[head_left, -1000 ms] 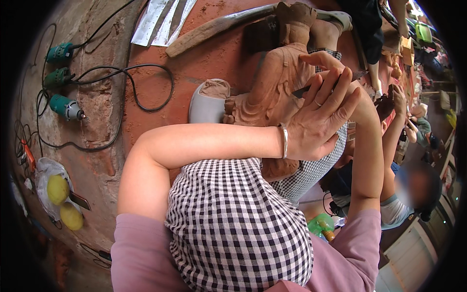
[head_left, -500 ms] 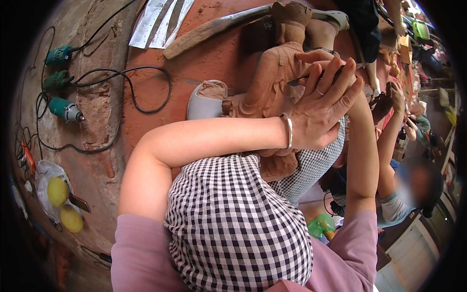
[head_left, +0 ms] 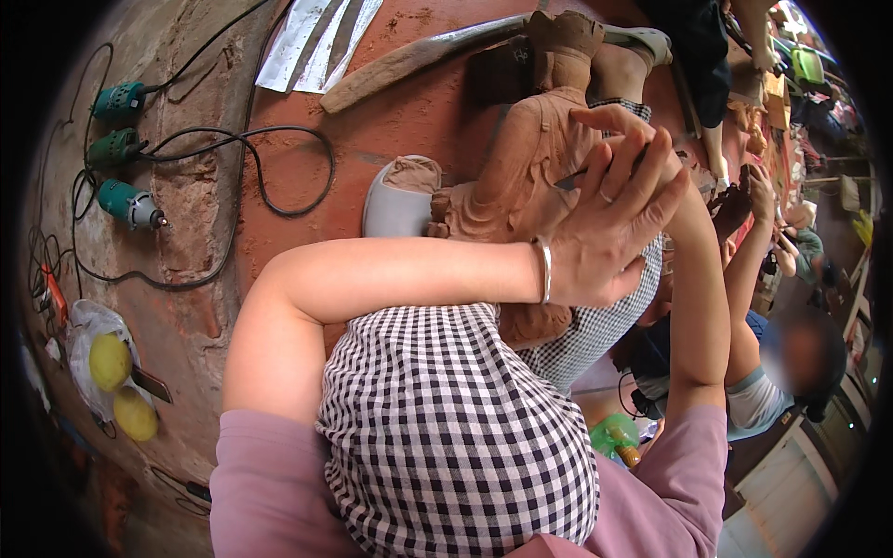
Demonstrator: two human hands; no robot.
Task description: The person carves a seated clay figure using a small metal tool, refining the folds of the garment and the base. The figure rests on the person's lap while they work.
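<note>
A reddish-brown carved wooden figure [head_left: 532, 139] with draped folds lies across my lap, its head [head_left: 566, 37] pointing away from me. My left hand [head_left: 605, 219], with a silver bangle and a ring, reaches across with its fingers stretched and apart. It lies over my right hand [head_left: 619, 121], which rests at the figure's shoulder. From under the left fingers pokes the thin dark end of a carving tool [head_left: 569, 180], touching the figure's surface. My right hand appears closed around this tool; the left fingers hide most of that grip.
Three green power tools [head_left: 128, 204] with black cords lie at left. Below them are two yellow fruits [head_left: 111, 362] on a plastic bag. A long wooden-ended tool [head_left: 372, 84] and a pale container [head_left: 391, 205] lie near the figure. Another person [head_left: 758, 400] sits at right.
My left hand has shifted slightly down and left, its fingers still stretched over the right hand. The whole view has moved a little; the figure lies much as before.
</note>
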